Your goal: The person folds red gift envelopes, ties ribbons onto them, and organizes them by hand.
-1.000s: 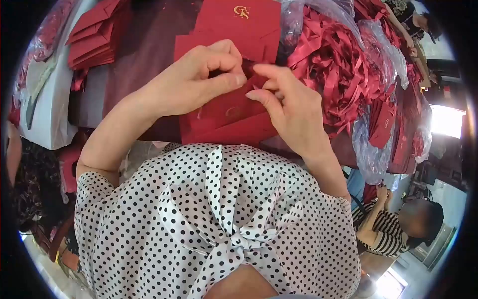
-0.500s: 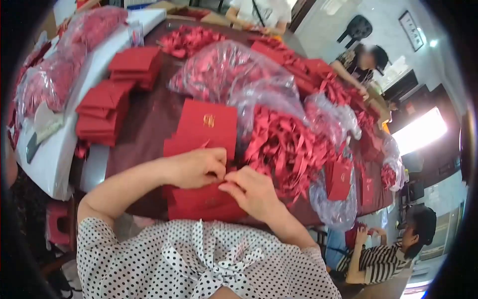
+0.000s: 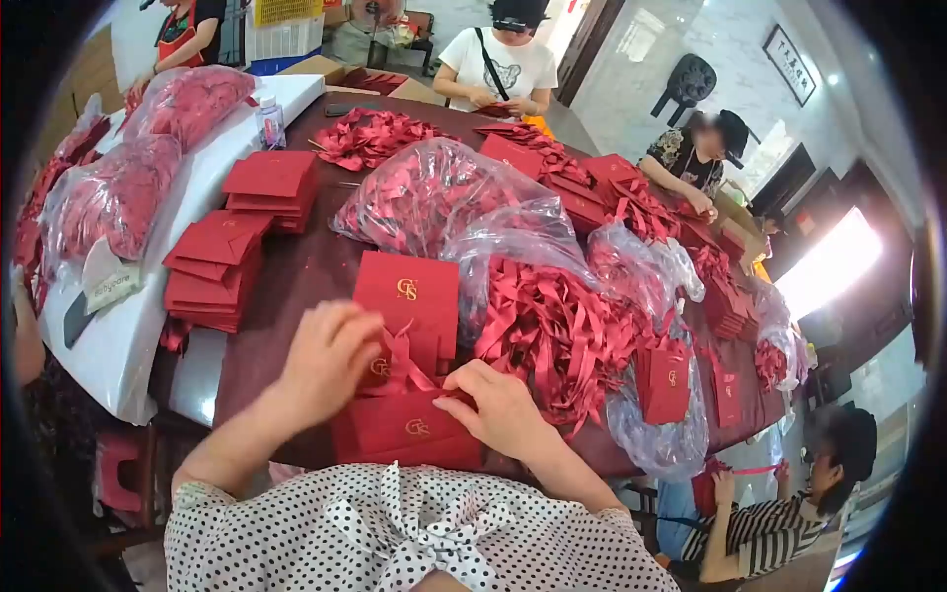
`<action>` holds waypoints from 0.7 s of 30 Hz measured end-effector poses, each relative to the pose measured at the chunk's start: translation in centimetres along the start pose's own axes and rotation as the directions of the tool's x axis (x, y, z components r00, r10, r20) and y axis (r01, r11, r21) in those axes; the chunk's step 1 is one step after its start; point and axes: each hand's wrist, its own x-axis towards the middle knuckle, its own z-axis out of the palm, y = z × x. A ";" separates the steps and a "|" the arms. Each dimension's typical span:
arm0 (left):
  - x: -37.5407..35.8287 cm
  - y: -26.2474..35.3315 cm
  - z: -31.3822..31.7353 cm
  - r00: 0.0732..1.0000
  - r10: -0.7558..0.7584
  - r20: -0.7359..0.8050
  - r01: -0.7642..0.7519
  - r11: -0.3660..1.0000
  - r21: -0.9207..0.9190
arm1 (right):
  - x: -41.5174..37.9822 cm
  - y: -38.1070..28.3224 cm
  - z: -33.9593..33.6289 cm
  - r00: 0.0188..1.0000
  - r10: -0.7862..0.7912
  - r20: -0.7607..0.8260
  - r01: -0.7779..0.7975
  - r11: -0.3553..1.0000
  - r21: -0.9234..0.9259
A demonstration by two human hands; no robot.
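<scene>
In front of me lies a flat red paper bag (image 3: 395, 439) with gold letters. My right hand (image 3: 501, 409) pinches it at its upper edge, thumb and fingers together. A red ribbon (image 3: 406, 367) rises in a loop from near that edge. My left hand (image 3: 333, 357) is raised just left of the ribbon, fingers apart and slightly blurred, with nothing visible in it. Beyond the ribbon lie more red bags (image 3: 406, 279) with gold letters, partly overlapped by the ribbon and my left hand.
Loose red ribbons (image 3: 543, 335) pile up on the right beside a clear plastic bag (image 3: 424, 192) of ribbons. Stacked red bags (image 3: 212, 271) stand at left. A white table (image 3: 138, 326) holds more filled plastic bags. Several people work around the table, one in stripes (image 3: 755, 533) at right.
My hands were together at the ribbon. My left hand has moved up and left, away from the right one, uncovering the ribbon loop and the bag's letters. The view has tilted up slightly.
</scene>
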 end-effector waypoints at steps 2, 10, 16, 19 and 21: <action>-1.0 2.1 0.9 0.978 -0.041 -0.207 0.016 0.992 -0.123 | 0.1 0.0 -0.1 1.000 -0.016 0.007 0.016 1.000 0.007; -2.9 3.7 2.1 0.989 0.058 0.133 0.020 0.853 -0.521 | 0.0 0.3 -0.5 0.979 -0.191 -0.065 0.188 0.980 -0.059; -3.4 3.2 2.3 0.996 -0.008 0.090 0.055 0.843 -0.534 | -3.1 2.0 -2.9 0.977 0.199 0.082 -0.205 0.976 0.070; -3.8 3.2 3.0 0.994 -0.083 0.073 0.109 0.820 -0.562 | -4.9 1.9 -4.9 0.896 0.375 0.237 -0.443 0.730 0.520; -3.9 3.3 3.1 0.989 -0.124 0.075 0.144 0.805 -0.575 | -6.1 1.7 -5.6 0.920 0.262 0.290 -0.388 0.524 0.758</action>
